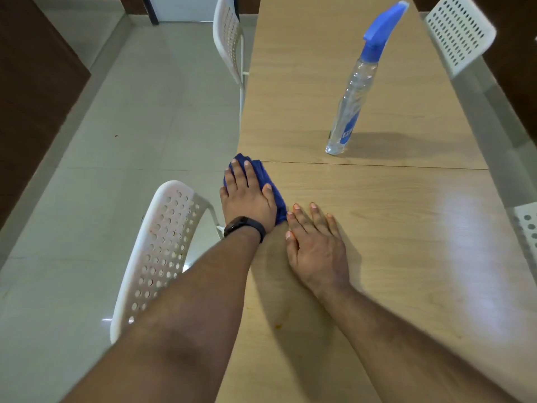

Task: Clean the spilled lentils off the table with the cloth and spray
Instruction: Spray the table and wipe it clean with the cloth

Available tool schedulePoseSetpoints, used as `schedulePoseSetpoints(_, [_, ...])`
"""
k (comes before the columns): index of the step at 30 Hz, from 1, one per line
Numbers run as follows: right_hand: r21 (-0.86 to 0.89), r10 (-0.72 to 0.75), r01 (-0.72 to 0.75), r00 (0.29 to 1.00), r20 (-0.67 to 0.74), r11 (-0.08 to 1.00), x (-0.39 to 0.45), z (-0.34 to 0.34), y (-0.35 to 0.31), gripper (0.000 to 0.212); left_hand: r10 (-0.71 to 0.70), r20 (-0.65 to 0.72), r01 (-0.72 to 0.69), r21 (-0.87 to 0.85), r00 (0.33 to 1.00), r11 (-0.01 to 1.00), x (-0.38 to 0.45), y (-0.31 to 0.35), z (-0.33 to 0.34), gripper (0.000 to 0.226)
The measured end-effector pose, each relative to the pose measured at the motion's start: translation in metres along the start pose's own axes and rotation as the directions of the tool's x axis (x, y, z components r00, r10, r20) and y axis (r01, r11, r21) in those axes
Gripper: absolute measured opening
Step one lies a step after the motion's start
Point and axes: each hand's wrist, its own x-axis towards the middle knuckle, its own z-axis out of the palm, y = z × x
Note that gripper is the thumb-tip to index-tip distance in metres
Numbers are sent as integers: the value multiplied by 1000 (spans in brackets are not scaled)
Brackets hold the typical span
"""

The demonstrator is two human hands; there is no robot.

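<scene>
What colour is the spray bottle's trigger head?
Blue: the trigger head on the clear plastic spray bottle, head view.

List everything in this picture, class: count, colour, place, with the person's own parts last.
table: one, light wood, centre and right
spray bottle: one, clear with blue head, upright on the table
cloth: one, blue, table's left edge, under the left hand
orange speck: one, on the table between the forearms
chairs: four, white, perforated, two each side of the table
floor: pale tiles, left
wristband: one, black, left wrist
left hand: one, flat on the cloth
right hand: one, flat on the table beside the cloth
</scene>
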Motion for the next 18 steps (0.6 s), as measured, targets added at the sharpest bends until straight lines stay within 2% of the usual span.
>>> schedulePoseSetpoints(6, [24, 27, -27, 999, 17, 999, -2, -5, -1, 54, -3, 1, 3, 0, 1000, 1000, -73, -15, 2, 75])
schedulePoseSetpoints(10, [23, 41, -42, 999, 32, 999, -1, -6, -4, 55, 53, 19, -53, 7, 998, 999, -108, -32, 4, 75])
schedulePoseSetpoints(18, [40, 49, -48, 999, -6, 998, -1, -4, -5, 54, 88, 22, -89, 28, 996, 996, -37, -20, -3, 78])
